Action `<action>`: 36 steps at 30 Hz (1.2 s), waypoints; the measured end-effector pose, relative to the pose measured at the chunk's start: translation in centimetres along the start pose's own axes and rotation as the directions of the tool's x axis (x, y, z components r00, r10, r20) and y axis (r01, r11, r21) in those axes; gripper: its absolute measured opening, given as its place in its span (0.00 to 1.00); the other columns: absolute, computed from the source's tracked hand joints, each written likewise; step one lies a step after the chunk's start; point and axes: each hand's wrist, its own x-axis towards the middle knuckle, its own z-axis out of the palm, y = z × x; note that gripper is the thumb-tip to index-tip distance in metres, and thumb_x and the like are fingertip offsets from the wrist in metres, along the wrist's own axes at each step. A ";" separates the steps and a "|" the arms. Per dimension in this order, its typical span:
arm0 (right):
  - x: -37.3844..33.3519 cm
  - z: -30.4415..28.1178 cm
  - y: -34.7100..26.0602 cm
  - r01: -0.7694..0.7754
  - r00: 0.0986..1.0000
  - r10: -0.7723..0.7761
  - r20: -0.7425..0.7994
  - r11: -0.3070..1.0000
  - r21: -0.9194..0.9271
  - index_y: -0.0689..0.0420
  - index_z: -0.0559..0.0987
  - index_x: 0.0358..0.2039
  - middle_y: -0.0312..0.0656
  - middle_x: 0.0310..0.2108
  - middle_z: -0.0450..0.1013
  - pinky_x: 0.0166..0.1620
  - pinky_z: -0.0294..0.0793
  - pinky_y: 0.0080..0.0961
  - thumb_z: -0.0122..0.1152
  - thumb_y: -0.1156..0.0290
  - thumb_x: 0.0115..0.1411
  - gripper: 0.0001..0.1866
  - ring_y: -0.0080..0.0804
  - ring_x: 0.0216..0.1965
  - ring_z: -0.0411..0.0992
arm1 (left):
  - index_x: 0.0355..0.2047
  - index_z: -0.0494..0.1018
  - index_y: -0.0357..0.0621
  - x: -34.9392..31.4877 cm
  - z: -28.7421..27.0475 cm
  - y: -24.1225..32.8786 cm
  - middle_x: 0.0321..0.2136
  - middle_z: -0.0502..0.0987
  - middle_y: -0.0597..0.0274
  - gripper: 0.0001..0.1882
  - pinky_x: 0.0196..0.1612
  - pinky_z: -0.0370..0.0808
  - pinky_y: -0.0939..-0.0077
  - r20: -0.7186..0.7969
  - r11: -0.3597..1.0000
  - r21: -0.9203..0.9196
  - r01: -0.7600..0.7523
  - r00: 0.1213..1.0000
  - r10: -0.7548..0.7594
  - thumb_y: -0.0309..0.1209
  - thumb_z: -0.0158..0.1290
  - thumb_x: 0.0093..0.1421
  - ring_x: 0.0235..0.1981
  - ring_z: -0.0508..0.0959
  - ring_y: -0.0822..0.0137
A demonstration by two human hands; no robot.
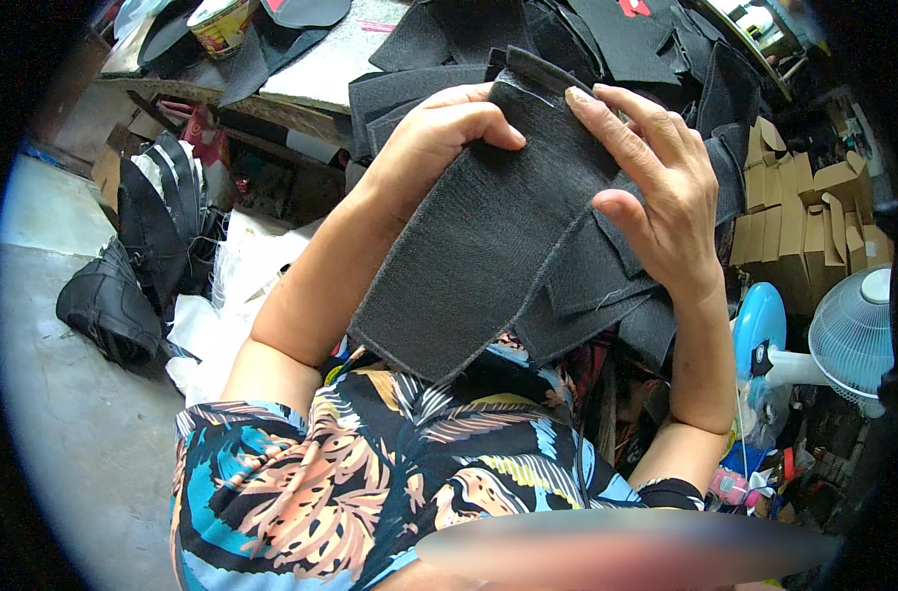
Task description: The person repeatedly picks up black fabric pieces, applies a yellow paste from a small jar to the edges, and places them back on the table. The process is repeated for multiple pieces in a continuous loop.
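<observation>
A black rectangular fabric piece (469, 246) hangs in front of my chest, its long edges stitched and a folded strip along its top end. My left hand (454, 123) grips it near the upper left edge, thumb on the front face and the other fingers behind. At the top right edge, my right hand (661, 163) touches the folded strip with its fingertips, its fingers stretched out and its thumb apart. A thin pale line shows along that fold. More black fabric pieces (597, 261) lie beneath and to the right of the held one.
Black pieces heap up on the worktable (321, 74), where a patterned tub (221, 27) also stands. Bundled black pieces (114, 300) lie at left near white cloth (237, 286). Cardboard boxes (794, 222) and a blue-and-white fan (856, 330) stand at right.
</observation>
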 end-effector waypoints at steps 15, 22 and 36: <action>-2.9 -1.5 -2.2 -0.463 0.826 0.451 0.339 0.200 0.863 0.59 0.56 0.71 0.42 0.34 0.80 0.38 0.73 0.21 0.41 0.37 0.71 0.42 0.24 0.30 0.75 | 0.48 0.77 0.35 -3.2 1.9 -0.1 0.43 0.82 0.54 0.20 0.53 0.76 0.67 0.024 0.950 -0.140 -0.278 0.958 0.284 0.23 0.52 0.53 0.45 0.81 0.61; -3.3 -2.8 -0.4 -0.154 0.719 0.693 -0.057 0.238 0.959 0.52 0.40 0.75 0.49 0.50 0.73 0.49 0.75 0.23 0.57 0.71 0.66 0.45 0.30 0.48 0.74 | 0.51 0.75 0.35 -1.9 4.8 -2.9 0.44 0.80 0.62 0.20 0.53 0.73 0.74 0.351 0.989 -0.018 -0.148 0.925 0.145 0.21 0.57 0.56 0.46 0.77 0.71; -12.7 -5.0 12.2 -0.804 0.534 0.744 -0.401 0.593 0.029 0.54 0.52 0.73 0.60 0.63 0.57 0.52 0.75 0.39 0.75 0.64 0.55 0.52 0.43 0.53 0.70 | 0.59 0.70 0.40 0.0 3.3 -3.8 0.53 0.75 0.56 0.22 0.48 0.75 0.77 0.306 0.637 0.647 -0.420 0.908 0.287 0.20 0.53 0.64 0.49 0.78 0.68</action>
